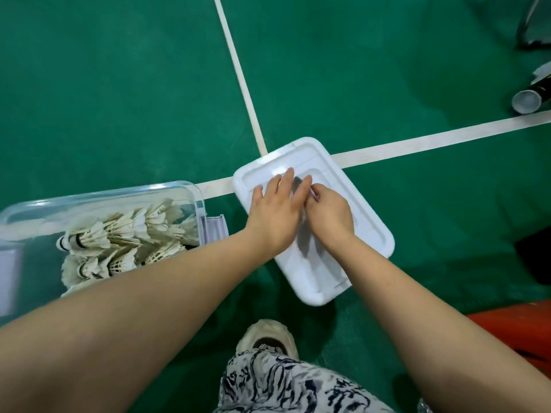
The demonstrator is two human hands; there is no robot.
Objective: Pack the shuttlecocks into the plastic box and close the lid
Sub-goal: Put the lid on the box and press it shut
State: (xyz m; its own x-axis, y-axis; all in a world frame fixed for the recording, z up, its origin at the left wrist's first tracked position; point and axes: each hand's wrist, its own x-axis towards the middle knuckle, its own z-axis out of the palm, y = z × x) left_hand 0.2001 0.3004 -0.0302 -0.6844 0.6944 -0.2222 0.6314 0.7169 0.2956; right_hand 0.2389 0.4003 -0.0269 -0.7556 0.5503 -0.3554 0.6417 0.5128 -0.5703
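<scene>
1. Shuttlecocks (125,242) already sit in the clear plastic box (196,198), left of me. The white lid (369,222) lies flat on the green floor (119,84), apart from the box.
2. Next I'd grip the lid by both long edges and lift it level.
3. Left hand (275,216): open, fingers spread, resting on the lid and holding nothing.
4. Right hand (329,214): fingers curled at the lid's centre, grip unclear.
</scene>
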